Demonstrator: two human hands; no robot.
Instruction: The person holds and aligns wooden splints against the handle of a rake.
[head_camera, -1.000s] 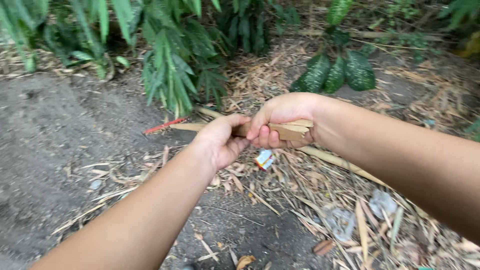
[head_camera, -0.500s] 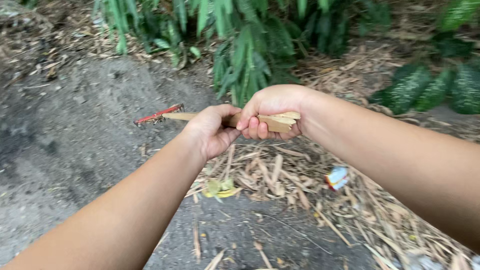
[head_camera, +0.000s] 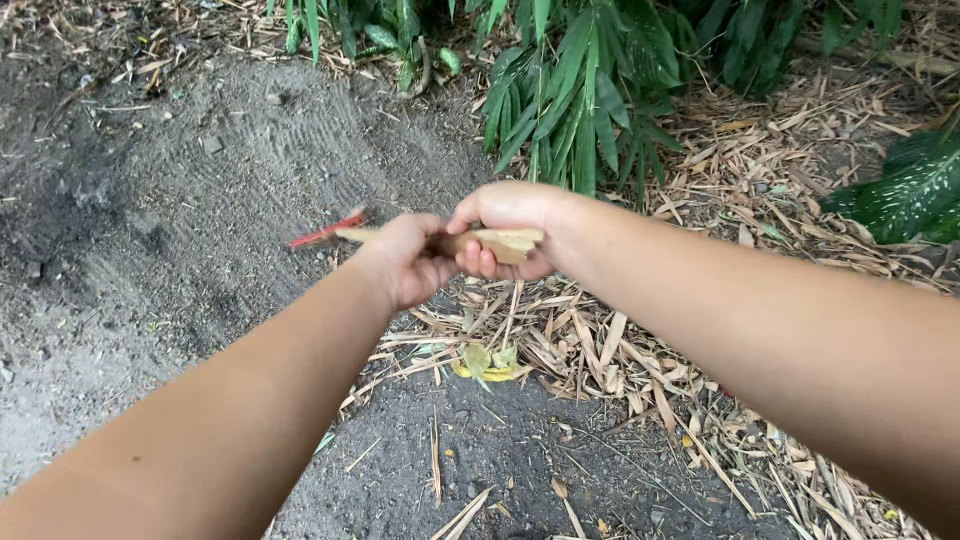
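Both my hands grip one pale wooden stick (head_camera: 508, 242), held level in front of me above the ground. My left hand (head_camera: 402, 258) closes around its left part, and my right hand (head_camera: 508, 228) wraps its right part, where the splintered broken end pokes out past my fingers. Beyond my left hand the stick runs on to a thin red tip (head_camera: 325, 231). Whether the red piece is part of the stick or a separate thing cannot be made out.
Bare dark soil (head_camera: 180, 200) covers the left half. Dry bamboo leaves and straw (head_camera: 600, 350) litter the ground on the right. Green leafy plants (head_camera: 570, 90) stand behind, a speckled broad-leaf plant (head_camera: 915, 190) at far right. A yellow leaf (head_camera: 487, 362) lies below my hands.
The view has swung left and down, so the plants slid right and more soil shows. My hands keep the same hold on the stick. A small white-and-blue scrap has left the view.
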